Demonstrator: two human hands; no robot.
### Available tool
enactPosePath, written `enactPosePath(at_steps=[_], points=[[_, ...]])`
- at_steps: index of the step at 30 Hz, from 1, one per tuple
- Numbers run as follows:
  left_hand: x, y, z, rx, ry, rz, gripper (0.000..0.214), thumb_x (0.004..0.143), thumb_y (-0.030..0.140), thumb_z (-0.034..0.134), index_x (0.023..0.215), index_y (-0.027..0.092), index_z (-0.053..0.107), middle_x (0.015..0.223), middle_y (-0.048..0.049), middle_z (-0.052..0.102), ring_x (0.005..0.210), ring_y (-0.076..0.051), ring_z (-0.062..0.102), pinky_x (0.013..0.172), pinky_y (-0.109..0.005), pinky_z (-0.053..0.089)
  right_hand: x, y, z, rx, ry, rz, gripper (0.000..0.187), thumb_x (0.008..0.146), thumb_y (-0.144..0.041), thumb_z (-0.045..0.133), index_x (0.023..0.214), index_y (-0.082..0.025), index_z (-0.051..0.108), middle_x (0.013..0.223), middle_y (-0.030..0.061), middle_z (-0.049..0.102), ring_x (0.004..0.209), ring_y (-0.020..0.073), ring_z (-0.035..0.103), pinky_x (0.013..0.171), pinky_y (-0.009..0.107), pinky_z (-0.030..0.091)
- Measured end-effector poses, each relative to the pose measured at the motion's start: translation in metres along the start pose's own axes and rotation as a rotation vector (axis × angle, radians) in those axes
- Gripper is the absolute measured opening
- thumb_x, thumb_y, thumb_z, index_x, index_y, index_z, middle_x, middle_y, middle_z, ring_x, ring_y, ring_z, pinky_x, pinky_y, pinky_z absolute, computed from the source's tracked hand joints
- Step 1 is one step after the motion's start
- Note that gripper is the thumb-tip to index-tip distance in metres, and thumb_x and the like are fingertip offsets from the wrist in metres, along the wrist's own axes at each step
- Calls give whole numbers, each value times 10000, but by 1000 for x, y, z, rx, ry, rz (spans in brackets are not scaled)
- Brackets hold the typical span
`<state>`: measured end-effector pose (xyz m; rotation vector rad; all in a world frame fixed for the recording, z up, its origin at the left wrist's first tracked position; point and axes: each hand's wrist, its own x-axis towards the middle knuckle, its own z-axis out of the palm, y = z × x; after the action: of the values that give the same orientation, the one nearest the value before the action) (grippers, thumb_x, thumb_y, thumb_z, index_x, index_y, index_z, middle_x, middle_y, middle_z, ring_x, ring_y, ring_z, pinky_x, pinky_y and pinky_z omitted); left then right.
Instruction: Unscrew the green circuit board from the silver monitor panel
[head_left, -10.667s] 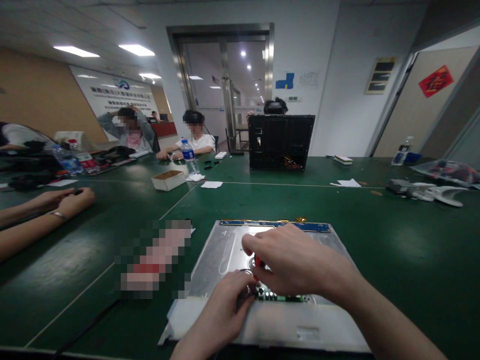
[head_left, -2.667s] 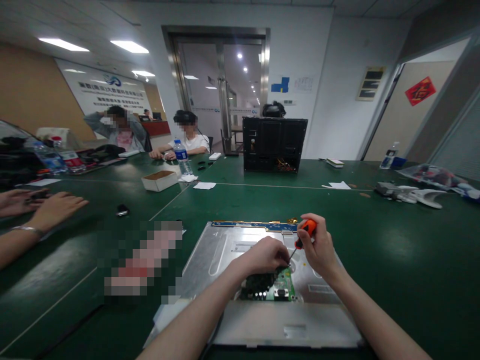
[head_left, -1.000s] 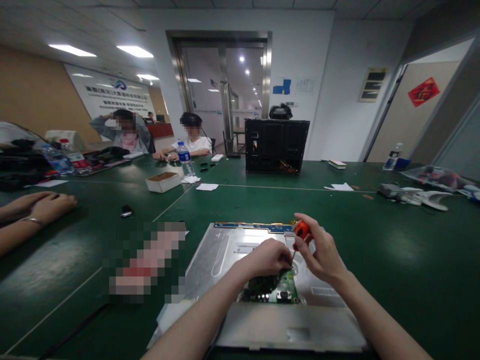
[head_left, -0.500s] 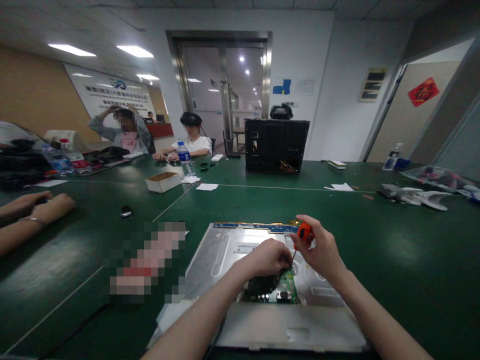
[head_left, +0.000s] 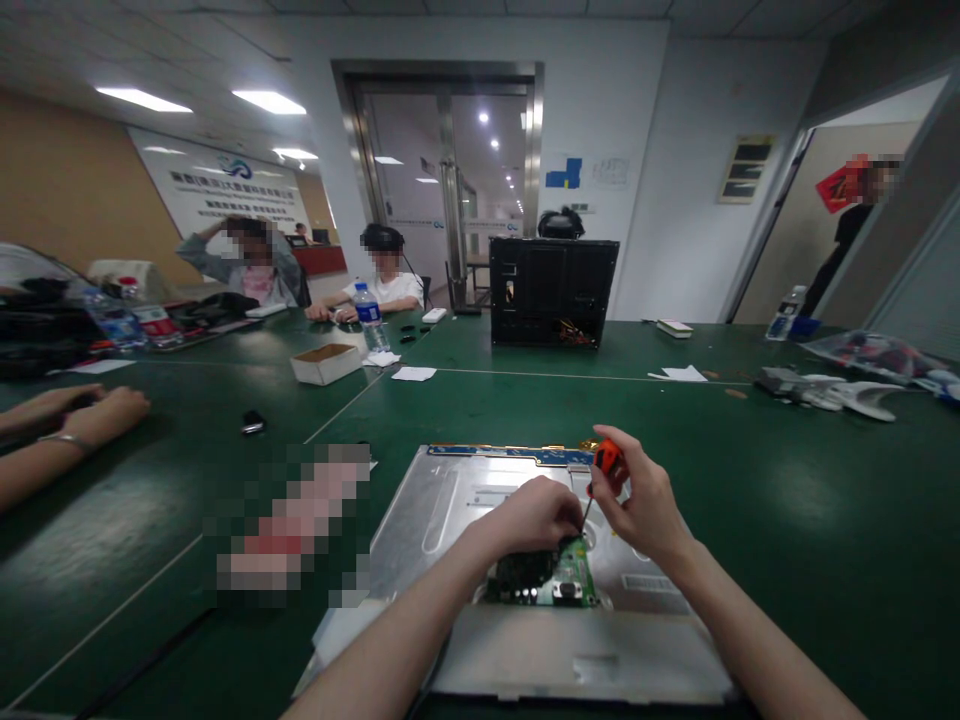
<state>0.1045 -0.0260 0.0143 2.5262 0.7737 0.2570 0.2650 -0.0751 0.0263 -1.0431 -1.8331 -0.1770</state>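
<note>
My right hand (head_left: 643, 500) grips a screwdriver (head_left: 607, 458) by its orange-red and black handle. Its thin shaft slants down to the upper edge of a green circuit board (head_left: 576, 572). Close to the tip, the fingers of my left hand (head_left: 536, 515) are pressed together over the board; whatever they hold is hidden. The board sits on a silver metal display panel (head_left: 420, 530), which lies flat in front of me. A narrow blue circuit strip (head_left: 495, 455) runs along the panel's far edge. My left hand and forearm cover part of the board and panel.
On the green table (head_left: 810, 590), a pixelated pinkish item (head_left: 300, 520) lies left of the panel. Beyond are a small open box (head_left: 326, 365), a water bottle (head_left: 367, 305) and a black computer case (head_left: 553, 292). Another person's hands (head_left: 97, 415) rest at the left.
The screwdriver handle and my right hand have shifted very slightly; the tip stays at the board. My left hand keeps its place. A person has appeared in the doorway at the right.
</note>
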Motion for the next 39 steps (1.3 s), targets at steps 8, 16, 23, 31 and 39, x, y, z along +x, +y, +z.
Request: enactPosePath(at_steps=[8, 16, 23, 31, 39], points=[[-1, 1, 0, 3, 8, -4, 161, 699, 78, 600, 753, 162, 727, 701, -12, 703, 637, -138, 598, 591, -201, 391, 2, 1, 2, -38, 47, -40, 327, 853, -209, 527, 1166, -185, 439, 651, -52, 496, 449, 78, 457, 436, 187, 373], [0, -2, 1, 22, 15, 20, 160, 700, 83, 606, 760, 164, 730, 714, -20, 710, 660, -151, 612, 610, -209, 401, -1, 1, 0, 40, -43, 20, 368, 890, -241, 456, 1249, -172, 407, 724, -7, 573, 483, 92, 485, 448, 207, 392], [0, -4, 3, 18, 23, 19, 181, 704, 91, 609, 803, 172, 737, 766, -35, 724, 684, -160, 620, 631, -219, 412, 0, -1, -1, 27, -5, -5, 359, 881, -203, 450, 1236, -169, 408, 653, -36, 524, 451, 86, 453, 427, 197, 378], [0, -2, 2, 14, 8, 11, 179, 703, 89, 600, 786, 172, 735, 733, -20, 713, 662, -146, 609, 605, -207, 395, -1, 2, 3, -32, 48, -36, 331, 858, -215, 512, 1178, -180, 434, 619, -63, 491, 449, 81, 466, 436, 191, 377], [-1, -1, 0, 6, 8, 15, 181, 702, 78, 592, 776, 165, 732, 725, -22, 711, 658, -148, 610, 603, -212, 397, 0, 1, 3, -42, 34, -24, 318, 868, -239, 509, 1174, -185, 442, 629, -53, 523, 445, 85, 474, 429, 194, 376]])
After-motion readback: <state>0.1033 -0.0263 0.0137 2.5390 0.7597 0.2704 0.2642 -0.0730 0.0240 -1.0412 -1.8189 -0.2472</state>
